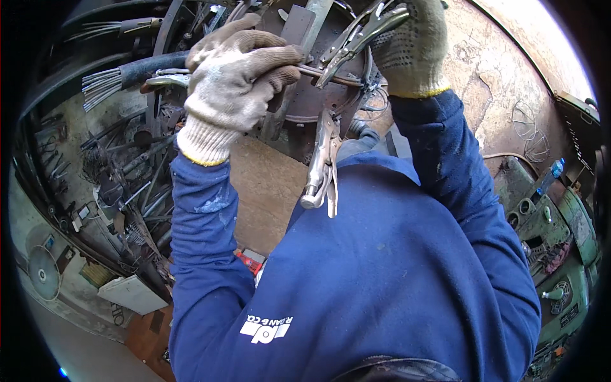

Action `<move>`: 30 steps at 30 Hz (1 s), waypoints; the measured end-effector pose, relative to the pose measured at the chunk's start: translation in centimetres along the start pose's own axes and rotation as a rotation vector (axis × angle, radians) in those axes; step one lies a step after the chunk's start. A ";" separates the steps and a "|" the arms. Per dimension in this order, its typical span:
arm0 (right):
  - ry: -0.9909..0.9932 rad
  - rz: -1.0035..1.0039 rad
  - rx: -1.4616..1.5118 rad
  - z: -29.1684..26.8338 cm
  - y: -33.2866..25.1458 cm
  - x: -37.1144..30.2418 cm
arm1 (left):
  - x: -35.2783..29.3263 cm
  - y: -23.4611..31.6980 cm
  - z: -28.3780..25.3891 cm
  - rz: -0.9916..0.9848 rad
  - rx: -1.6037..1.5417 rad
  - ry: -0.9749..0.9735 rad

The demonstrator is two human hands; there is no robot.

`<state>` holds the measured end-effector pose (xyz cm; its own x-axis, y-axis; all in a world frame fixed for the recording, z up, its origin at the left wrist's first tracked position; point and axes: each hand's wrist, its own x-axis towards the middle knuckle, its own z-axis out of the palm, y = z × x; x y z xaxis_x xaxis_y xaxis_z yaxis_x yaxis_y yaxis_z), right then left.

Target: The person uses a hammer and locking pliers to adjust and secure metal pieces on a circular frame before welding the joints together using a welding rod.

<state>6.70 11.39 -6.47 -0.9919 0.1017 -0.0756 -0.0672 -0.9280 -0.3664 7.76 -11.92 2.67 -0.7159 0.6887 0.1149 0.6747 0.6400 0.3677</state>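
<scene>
At twelve o'clock lies the rod [347, 81], with your left hand [238, 76] at eleven seemingly closed on it and your right hand [415, 48] at one gripping the upper pliers [358, 42], whose slipping could let the rod spring loose.

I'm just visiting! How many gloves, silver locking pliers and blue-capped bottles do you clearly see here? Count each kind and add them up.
Gloves: 2
Locking pliers: 2
Bottle: 1
Total: 5
</scene>
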 end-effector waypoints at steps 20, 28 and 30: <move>0.047 -0.090 0.081 0.0 -0.1 -1.2 | -0.2 -0.5 0.8 0.004 -0.143 -0.022; -0.027 -0.035 0.096 0.3 -0.5 -1.1 | -0.5 -0.5 1.0 -0.080 -0.249 -0.026; 0.015 -0.002 0.087 0.7 -0.9 -1.0 | -0.4 -0.9 1.0 0.052 -0.062 -0.002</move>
<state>7.71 11.86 -5.39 -0.9901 0.1083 -0.0896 -0.0788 -0.9554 -0.2846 7.60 -12.43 1.32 -0.6795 0.7215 0.1332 0.6988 0.5810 0.4172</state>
